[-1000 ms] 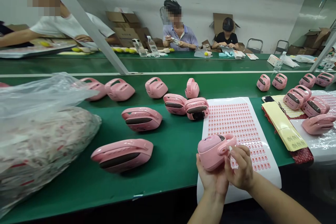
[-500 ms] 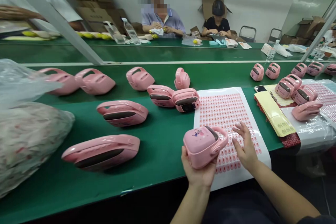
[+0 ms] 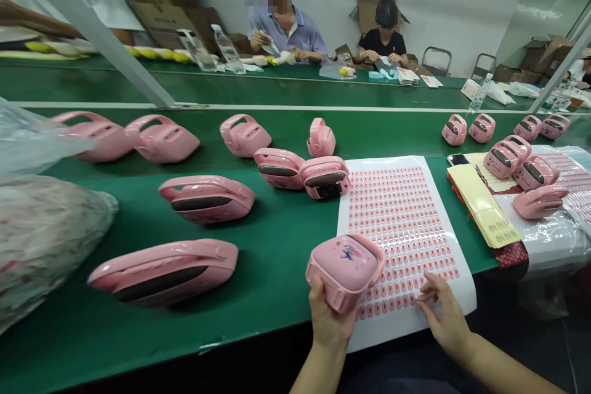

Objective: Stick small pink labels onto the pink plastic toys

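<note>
While the left hand (image 3: 325,320) cups a pink plastic case (image 3: 345,268) from beneath, its grip is closed around the underside, with the thumb hidden behind the case. The case is held up and tilted, a small printed picture facing upward and its curved handle to the right, overlapping the near left part of a white sticker sheet (image 3: 397,221). The right hand (image 3: 446,311) is released, its fingers spread and its fingertips low on the sheet among rows of small pink labels, apart from the case. The sheet lies on the green desk (image 3: 277,277). Two more pink cases (image 3: 300,175) sit touching just beside its upper left corner, a larger pink case (image 3: 164,274) lies further left, and a bulging plastic bag (image 3: 41,240) sits at the far left.
</note>
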Demonstrator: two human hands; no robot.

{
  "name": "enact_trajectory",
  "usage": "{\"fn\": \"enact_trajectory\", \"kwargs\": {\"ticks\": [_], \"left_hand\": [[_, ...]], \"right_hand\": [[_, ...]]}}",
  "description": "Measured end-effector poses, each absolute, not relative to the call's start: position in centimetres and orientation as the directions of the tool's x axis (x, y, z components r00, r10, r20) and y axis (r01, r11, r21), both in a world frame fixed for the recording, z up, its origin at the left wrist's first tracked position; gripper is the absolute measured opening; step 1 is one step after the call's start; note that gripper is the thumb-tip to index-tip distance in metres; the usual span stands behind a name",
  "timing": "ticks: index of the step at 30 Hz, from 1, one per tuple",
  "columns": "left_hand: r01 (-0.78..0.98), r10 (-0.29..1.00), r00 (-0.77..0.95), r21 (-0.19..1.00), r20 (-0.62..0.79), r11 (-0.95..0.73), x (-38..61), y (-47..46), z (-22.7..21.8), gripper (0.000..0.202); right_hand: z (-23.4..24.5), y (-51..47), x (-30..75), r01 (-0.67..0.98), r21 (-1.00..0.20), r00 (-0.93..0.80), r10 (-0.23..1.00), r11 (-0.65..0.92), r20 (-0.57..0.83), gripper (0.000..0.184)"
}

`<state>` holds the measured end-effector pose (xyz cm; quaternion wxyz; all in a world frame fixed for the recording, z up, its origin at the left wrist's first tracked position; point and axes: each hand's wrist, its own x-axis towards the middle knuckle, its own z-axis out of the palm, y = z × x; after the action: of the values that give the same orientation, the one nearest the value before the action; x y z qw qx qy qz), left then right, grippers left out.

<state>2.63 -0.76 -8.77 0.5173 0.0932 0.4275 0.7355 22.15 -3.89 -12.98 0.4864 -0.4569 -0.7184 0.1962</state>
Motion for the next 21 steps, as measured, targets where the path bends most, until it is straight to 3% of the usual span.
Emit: {"fn": "enact_trajectory", "kwargs": {"ticks": [2,4,7,12,21], "left_hand": [[-0.506,0.911,-0.397,0.855,-0.116,-0.112,1.8,-1.1,-9.2,0.076],[-0.219,0.94,-0.274,0.939,0.201,-0.265,1.1,-1.5,-9.3,0.087],[0.1,0.837,0.037,0.831,0.546,-0.547,0.7,-1.8,-8.8,0.1],[0.238,0.753,0.305,0.719,0.583,-0.653,0.4,-2.0,-7.9,0.109],[0.22,0.743,0.314,0.716,0.592,-0.663,0.1,-2.0,-8.0,0.105]], "right_hand": [[-10.4,-2.8,21.8,0.294,-0.892,-0.012,0.935,0.343,0.355,0.04],[-7.1,-1.3,21.3,0.09,-0.97,0.026,0.973,0.226,0.229,0.043],[-2.3,0.6,20.4,-0.13,-0.981,-0.091,0.984,0.142,0.155,0.049],[1.0,1.7,18.9,-0.103,-0.995,-0.392,0.92,-0.019,0.023,0.055],[1.0,1.2,18.5,0.02,-0.999,-0.456,0.889,-0.025,-0.031,0.057]]}}
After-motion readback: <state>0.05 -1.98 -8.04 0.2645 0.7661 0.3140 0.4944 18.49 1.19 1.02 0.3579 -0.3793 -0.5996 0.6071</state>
